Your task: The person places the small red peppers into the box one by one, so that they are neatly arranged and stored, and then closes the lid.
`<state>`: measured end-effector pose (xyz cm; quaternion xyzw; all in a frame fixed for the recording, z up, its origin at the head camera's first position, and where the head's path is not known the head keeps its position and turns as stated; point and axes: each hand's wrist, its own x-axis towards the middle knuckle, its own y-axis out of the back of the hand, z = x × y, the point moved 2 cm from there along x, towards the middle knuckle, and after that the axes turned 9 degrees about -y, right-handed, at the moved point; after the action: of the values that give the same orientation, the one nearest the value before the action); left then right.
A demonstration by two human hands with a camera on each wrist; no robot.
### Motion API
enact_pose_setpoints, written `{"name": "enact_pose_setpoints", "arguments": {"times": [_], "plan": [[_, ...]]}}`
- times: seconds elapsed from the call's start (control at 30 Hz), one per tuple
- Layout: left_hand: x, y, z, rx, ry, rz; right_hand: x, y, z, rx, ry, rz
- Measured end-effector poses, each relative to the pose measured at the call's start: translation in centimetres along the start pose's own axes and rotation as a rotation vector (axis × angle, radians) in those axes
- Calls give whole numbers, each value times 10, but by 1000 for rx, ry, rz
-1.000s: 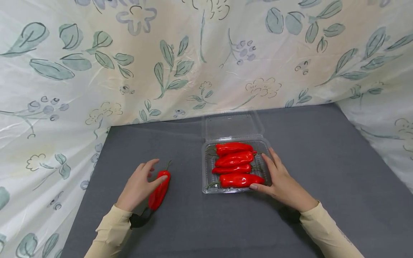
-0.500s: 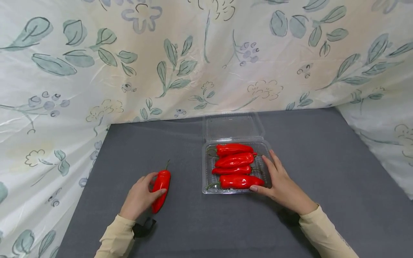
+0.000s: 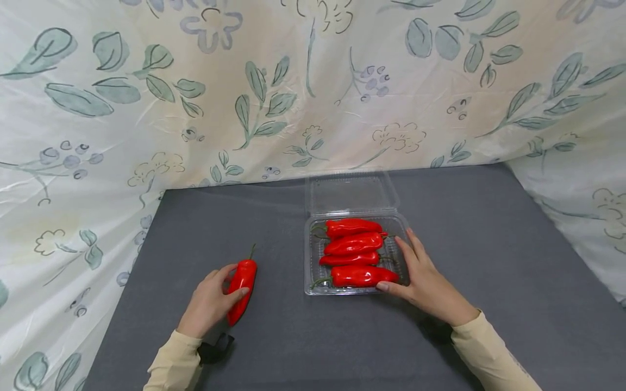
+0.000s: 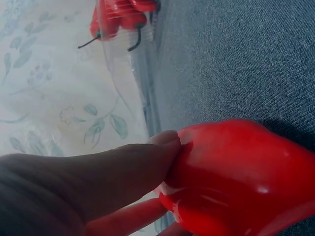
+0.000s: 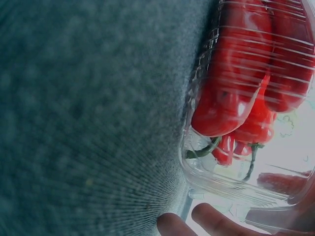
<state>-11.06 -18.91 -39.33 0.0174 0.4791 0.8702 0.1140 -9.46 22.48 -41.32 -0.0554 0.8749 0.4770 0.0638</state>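
Observation:
My left hand [image 3: 206, 304] holds a red pepper [image 3: 243, 282] between thumb and fingers, its green stem pointing away from me. In the left wrist view the thumb presses on the shiny side of this pepper [image 4: 241, 172], and fingertips reach under its far side. A clear plastic container [image 3: 310, 255] stands right of centre with several red peppers [image 3: 354, 244] lying crosswise in it. Its lid [image 3: 349, 193] is folded back behind it. My right hand [image 3: 430, 282] rests at the container's right front corner, fingers spread along the right rim and thumb over the front edge.
Dark grey cloth [image 3: 293, 336] covers the table. A pale curtain with a leaf and flower print [image 3: 313, 81] hangs behind the table and along both sides. A black strap [image 3: 215, 347] shows at my left wrist.
My left hand's spread fingers have closed in on the single pepper and now hold it, with its lower end shifted slightly. The right hand has stayed on the container.

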Motion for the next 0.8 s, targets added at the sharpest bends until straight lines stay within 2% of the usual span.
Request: {"name": "enact_pose_setpoints", "arguments": {"times": [0.3, 0.47, 0.6, 0.8], "plan": [[0, 1, 2, 6, -35, 12, 1, 0, 0, -1, 0, 2], [0, 4, 5, 15, -53, 41, 1, 0, -1, 3, -2, -6], [2, 13, 15, 3, -95, 90, 1, 0, -1, 0, -4, -5], [9, 31, 41, -6, -173, 159, 0, 0, -1, -9, -11, -5]]}}
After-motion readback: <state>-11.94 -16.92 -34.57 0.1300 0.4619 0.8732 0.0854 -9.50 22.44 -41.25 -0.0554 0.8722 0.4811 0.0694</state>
